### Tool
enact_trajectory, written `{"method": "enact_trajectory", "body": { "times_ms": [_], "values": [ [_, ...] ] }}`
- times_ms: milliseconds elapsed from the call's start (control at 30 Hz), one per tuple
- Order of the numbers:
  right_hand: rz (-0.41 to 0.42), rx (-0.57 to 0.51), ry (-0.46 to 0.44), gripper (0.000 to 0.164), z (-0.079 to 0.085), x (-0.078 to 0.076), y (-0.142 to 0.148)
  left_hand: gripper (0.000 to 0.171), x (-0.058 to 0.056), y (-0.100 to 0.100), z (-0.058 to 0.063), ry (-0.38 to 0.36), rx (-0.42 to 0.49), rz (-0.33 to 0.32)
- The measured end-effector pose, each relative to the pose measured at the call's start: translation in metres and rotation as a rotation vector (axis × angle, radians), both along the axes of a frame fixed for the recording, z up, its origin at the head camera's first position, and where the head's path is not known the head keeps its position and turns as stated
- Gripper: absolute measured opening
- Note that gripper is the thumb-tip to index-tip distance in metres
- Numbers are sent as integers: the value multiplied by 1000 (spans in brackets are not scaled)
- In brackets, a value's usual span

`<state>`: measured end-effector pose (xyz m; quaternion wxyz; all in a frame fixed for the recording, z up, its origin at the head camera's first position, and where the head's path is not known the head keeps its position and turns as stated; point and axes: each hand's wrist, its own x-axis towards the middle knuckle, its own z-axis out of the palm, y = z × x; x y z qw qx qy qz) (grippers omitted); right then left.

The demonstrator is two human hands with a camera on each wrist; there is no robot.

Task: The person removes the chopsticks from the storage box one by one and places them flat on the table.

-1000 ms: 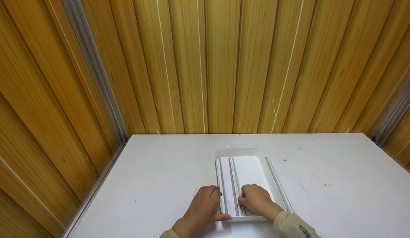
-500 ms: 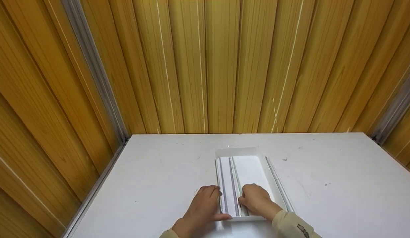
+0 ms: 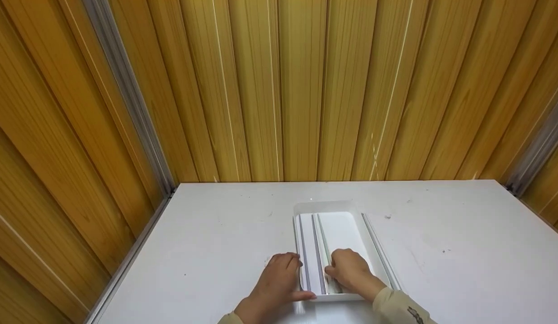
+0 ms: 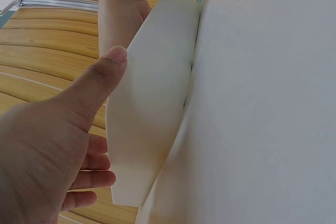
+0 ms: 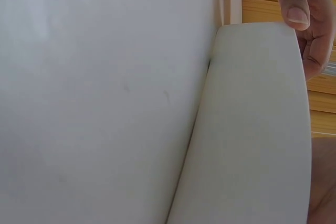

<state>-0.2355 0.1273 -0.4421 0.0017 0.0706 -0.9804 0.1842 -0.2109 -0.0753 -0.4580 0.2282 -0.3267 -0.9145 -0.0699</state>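
Observation:
A long white tray [image 3: 337, 297] lies lengthwise on the table. My left hand [image 3: 276, 279] holds its near left corner, thumb at the front rim and fingers along the left side. In the left wrist view the thumb of that left hand [image 4: 58, 135] rests on the edge of the tray's wall [image 4: 152, 93]. Inside the tray, my right hand [image 3: 351, 270] has curled fingers and pinches a thin, green-edged strip [image 3: 324, 234] near its close end. Left of this strip lies a white panel [image 3: 308, 252] with purple-grey lines. The right fingertips are hidden.
A long narrow rail [image 3: 380, 249] lies along the tray's right side. The white table [image 3: 224, 225] has small marks on it. Wood-patterned walls [image 3: 301, 90] stand behind and at both sides, with metal corner posts [image 3: 130, 90].
The near end of the green-edged strip has swung slightly right, so it slants more away from the panel. My right hand has shifted a little right with it; my left hand stays put.

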Motion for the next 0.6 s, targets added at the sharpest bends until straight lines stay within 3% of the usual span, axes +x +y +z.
{"method": "enact_trajectory", "body": {
  "times_ms": [133, 367, 600],
  "values": [
    [5, 0, 5, 21, 2, 1, 2, 71, 0, 1, 0, 1, -11, 1],
    [2, -11, 6, 22, 7, 4, 5, 70, -3, 0, -3, 82, -11, -20],
    [3, -13, -28, 17, 15, 6, 9, 72, -1, 0, -1, 41, -51, 1]
  ]
}}
